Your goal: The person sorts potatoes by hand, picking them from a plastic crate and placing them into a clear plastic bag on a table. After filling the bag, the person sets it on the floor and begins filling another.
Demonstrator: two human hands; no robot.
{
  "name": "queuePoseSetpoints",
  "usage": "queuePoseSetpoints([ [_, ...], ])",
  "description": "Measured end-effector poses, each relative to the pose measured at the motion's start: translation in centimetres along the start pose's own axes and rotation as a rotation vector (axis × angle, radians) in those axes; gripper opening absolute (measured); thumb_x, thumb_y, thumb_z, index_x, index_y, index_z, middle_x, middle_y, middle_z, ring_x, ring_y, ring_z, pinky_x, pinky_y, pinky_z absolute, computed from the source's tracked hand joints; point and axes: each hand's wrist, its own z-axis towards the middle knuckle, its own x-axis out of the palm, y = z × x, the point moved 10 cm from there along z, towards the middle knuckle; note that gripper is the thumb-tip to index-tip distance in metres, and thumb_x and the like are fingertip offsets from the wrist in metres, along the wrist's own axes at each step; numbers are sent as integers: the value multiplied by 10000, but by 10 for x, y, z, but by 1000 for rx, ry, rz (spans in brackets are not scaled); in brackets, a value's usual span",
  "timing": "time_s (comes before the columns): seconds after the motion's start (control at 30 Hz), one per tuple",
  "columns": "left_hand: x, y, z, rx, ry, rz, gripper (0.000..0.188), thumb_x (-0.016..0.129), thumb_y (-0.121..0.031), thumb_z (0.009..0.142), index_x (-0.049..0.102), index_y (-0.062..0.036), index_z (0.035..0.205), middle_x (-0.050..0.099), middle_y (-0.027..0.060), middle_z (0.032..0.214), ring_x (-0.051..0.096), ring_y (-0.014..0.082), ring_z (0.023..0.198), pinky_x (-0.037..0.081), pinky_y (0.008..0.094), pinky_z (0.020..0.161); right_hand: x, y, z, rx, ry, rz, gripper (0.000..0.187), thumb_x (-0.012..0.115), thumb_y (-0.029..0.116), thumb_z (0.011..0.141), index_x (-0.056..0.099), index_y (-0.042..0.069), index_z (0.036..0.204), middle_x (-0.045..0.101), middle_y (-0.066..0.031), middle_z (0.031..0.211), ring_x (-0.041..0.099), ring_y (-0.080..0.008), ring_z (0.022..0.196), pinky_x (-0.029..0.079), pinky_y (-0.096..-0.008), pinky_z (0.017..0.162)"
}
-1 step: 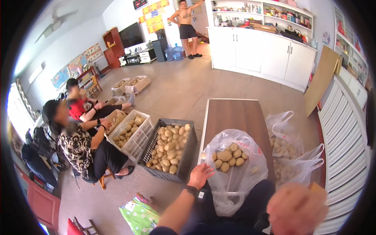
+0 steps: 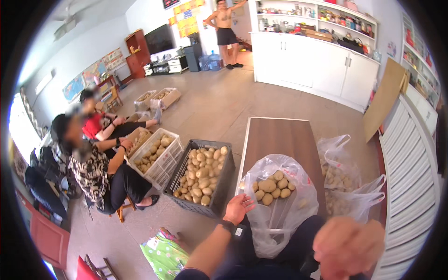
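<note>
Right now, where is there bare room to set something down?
Free: the brown tabletop beyond the open plastic bag, and the floor between tabletop and white cabinets. Crowded: around the left hand, between that bag and the dark crate; right of the tabletop, where potato bags sit.

No wording is legible; the yellow wall sheets [image 2: 188,28] and dark wall display [image 2: 170,3] perhaps bear small print.

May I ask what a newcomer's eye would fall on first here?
Probably the translucent plastic bag of round tan potatoes on the brown rectangular table, beside the person's left hand. Next comes the dark-grey plastic crate heaped with more potatoes, on the floor to the left.
</note>
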Motion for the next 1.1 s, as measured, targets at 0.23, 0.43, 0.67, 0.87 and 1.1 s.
queuePoseSetpoints([
  [0.23, -11, -4, 0, -14, 7, 7, 255, 514, -207, 973, 491, -11, 1135, 564, 152, 1107, 599, 323, 1021, 516, 500, 865, -9, -82, -69, 412, -89, -298, 281, 665, -69, 723, 577, -11, 983, 584, -133, 913, 587, -210, 724, 476, -267, 628],
  [0.43, 3, 5, -5, -29, 38, 15, 250, 492, -187, 975, 478, -18, 1159, 557, 133, 1071, 619, 295, 973, 549, 455, 822, -22, -194, -197, 912, -23, -439, 220, 665, -11, 798, 568, 8, 995, 581, -91, 973, 540, -126, 664, 456, -237, 624],
  [0.67, -11, 8, 17, -91, -30, -113, 210, 503, -174, 958, 527, -9, 1086, 587, 146, 1038, 609, 308, 974, 531, 469, 843, -64, -261, -350, 1026, 233, -803, 291, 649, 102, 818, 574, -9, 1076, 604, -161, 1021, 616, -288, 851, 490, -370, 746],
  [0.87, -44, -7, 46, -120, -266, -104, 237, 535, -139, 924, 530, 42, 1076, 566, 162, 1064, 589, 351, 1028, 512, 475, 918, -86, -287, -404, 1292, 264, -844, 295, 629, 164, 822, 569, 17, 1070, 590, -198, 1040, 569, -390, 1011, 473, -439, 847],
  [1.1, -55, -3, 52, -74, -227, -54, 119, 548, -132, 909, 544, -16, 938, 592, 113, 928, 614, 285, 939, 523, 424, 850, -77, -315, -406, 1293, 429, -989, 179, 550, 100, 878, 566, 18, 1037, 584, -173, 1039, 581, -378, 958, 471, -461, 820],
])
